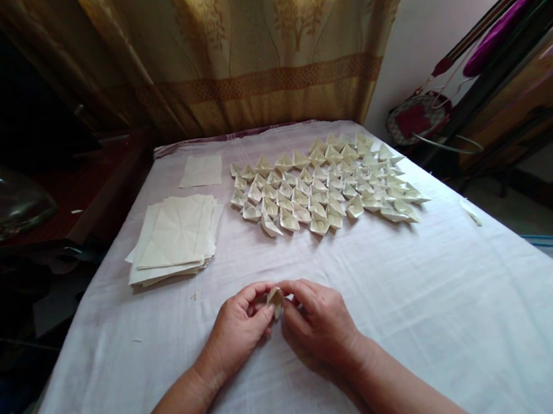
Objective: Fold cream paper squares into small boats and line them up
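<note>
Near the front middle of the table, my left hand and my right hand meet around a small folded paper boat. Both hands are closed, with fingertips and thumbs pinching the cream paper from either side. Much of the piece is hidden behind the fingers. Beyond my hands, to the right, stand rows of finished paper boats, close together. A stack of square paper sheets lies to the left, its top sheet marked with crossing creases. One single sheet lies flat behind the stack.
A white cloth covers the table. Behind it hangs a gold patterned curtain. A dark red side table stands at the left, and a bag hangs at the right. A small white scrap lies near the right edge.
</note>
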A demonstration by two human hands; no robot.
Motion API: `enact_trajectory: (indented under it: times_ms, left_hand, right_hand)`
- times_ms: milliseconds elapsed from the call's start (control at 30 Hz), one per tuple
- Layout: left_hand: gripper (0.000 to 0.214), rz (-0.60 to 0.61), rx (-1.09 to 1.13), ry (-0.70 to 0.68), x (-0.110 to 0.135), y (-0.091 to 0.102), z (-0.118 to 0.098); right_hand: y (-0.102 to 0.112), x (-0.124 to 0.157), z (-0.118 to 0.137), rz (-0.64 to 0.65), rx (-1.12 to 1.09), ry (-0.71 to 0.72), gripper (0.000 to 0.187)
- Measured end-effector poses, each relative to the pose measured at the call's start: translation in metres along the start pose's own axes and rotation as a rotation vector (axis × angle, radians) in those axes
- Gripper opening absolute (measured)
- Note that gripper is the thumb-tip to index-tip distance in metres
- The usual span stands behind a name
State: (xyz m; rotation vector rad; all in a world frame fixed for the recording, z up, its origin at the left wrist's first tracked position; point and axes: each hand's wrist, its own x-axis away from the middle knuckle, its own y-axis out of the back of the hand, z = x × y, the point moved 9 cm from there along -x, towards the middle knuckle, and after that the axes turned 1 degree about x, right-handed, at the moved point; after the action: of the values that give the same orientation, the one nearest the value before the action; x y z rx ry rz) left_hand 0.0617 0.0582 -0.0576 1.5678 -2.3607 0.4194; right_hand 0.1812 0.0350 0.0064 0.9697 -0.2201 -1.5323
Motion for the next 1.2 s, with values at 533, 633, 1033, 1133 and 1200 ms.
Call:
enact_trajectory:
  times_ms: [533, 633, 1033, 1133, 1200]
  left_hand:
    - [0.034, -0.187, -1.154, -0.705, 0.024, -0.008, -0.045]
    - [0.029, -0.197, -1.19, -0.729, 0.028, -0.007, -0.046]
    - [0.028, -0.158, -1.345, -1.091, 0.053, -0.011, -0.05]
    - [0.03, -0.173, -1.351, -1.128, 0.057, -0.012, -0.051]
    - [0.031, -0.173, -1.347, -1.116, 0.057, -0.013, -0.051]
  right_hand:
    - [-0.007, 0.006, 0.003, 0.041, 0.135, 0.101, 0.024]
    - [-0.007, 0.007, 0.003, 0.039, 0.147, 0.114, 0.023]
    - [-0.012, 0.006, 0.012, 0.131, 0.2, 0.191, 0.021]
    - [-0.012, 0.006, 0.015, 0.123, 0.199, 0.207, 0.021]
    - [-0.011, 0.006, 0.015, 0.116, 0.19, 0.21, 0.02]
